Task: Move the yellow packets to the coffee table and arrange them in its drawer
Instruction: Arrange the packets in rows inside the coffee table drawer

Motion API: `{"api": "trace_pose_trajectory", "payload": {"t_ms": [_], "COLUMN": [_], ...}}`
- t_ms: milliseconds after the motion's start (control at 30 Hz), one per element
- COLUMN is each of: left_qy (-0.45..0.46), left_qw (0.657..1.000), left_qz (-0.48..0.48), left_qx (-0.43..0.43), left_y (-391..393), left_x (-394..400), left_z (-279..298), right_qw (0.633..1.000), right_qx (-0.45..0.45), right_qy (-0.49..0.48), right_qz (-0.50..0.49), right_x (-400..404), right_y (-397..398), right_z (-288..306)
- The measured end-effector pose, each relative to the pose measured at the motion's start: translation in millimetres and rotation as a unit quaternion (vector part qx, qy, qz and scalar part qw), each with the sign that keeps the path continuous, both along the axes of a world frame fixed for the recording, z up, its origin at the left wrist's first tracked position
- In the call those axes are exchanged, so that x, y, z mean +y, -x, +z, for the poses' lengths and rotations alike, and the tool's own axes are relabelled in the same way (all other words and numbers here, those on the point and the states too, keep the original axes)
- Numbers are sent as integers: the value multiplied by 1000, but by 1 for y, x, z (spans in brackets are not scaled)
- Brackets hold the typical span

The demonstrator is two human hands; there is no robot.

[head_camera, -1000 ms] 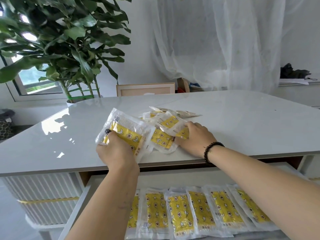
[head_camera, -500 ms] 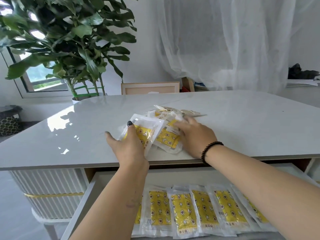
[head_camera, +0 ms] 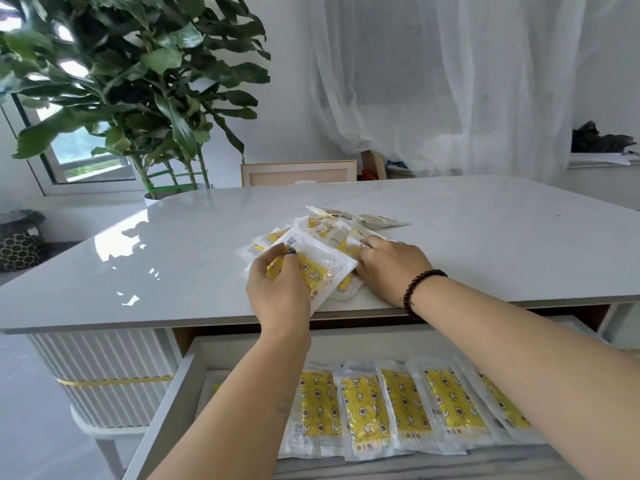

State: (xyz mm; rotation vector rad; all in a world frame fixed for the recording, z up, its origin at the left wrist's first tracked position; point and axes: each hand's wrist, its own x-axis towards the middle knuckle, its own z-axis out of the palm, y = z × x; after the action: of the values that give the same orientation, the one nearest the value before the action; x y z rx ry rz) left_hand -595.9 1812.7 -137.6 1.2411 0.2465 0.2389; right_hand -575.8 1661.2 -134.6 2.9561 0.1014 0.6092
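Yellow star-printed plastic packet (head_camera: 317,271) is pinched between the left hand's (head_camera: 278,292) thumb and curled fingers, over the glossy white coffee table (head_camera: 173,258). Right hand (head_camera: 391,266) fingers curl into the loose packet pile (head_camera: 325,233) just beyond. Best lift one cleanly, then lay it beside the row in the open white drawer (head_camera: 166,417).

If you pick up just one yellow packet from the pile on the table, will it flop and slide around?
Probably a bit floppy: the yellow packet gripped by the left hand looks thin and flat, with crinkly clear edges. Likely light, since a thumb and fingers hold it up. Maybe slippery: the plastic looks glossy, and so does the table.
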Motion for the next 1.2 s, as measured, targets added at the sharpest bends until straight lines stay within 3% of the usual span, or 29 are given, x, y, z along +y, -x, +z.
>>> {"api": "trace_pose_trajectory", "payload": {"t_ms": [100,167,300,500,733,933,1033,1133,1200], "left_qy": [-47,-79,-130,-173,-238,-208,-110,5,27], "left_qw": [999,996,986,959,922,916,927,927,919], "left_qz": [-13,-39,-101,-206,-289,-328,-339,-358,-384], "left_qx": [-18,-15,23,94,99,99,120,107,89], "left_y": [4,6,17,36,62,105,124,131,137], "left_x": [-2,-1,10,32,52,77,86,94,103], "left_z": [-2,0,5,29,73,95,103,114,120], "right_qw": [997,997,995,952,897,871,881,912,921], "right_qx": [-4,-12,-32,-67,-154,-211,-244,-277,-264], "right_qy": [79,81,-73,-285,-398,-444,-404,-248,-164], "right_qz": [4,1,-52,-83,-117,-19,40,174,233], "right_x": [8,11,6,-6,-1,32,53,65,72], "right_y": [8,13,16,36,80,147,178,203,220], "right_z": [5,8,17,36,74,114,117,103,92]}}
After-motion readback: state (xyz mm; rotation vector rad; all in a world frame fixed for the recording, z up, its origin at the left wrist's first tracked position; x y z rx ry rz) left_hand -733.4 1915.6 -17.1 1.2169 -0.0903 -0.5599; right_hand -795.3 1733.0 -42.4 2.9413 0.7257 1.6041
